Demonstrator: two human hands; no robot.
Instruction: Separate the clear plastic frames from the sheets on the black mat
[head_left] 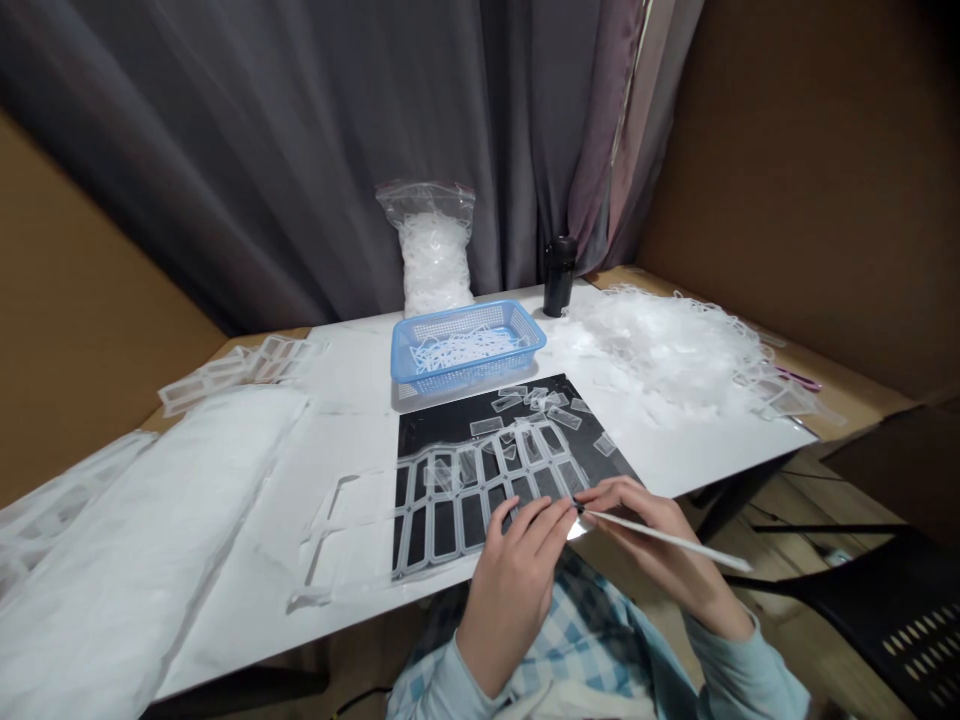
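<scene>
L hand [516, 590] curled w/ fingertips down on the clear plastic grid [480, 478], can't tell if it's pinching anything, R hand [645, 530] pinching a thin white stick [675, 540] w/ the tip right at the grid, which lies on the black mat [442, 430] below loose clear bits [529, 405].

Grey curtains [225, 150] hang between brown cardboard walls [795, 170].
</scene>
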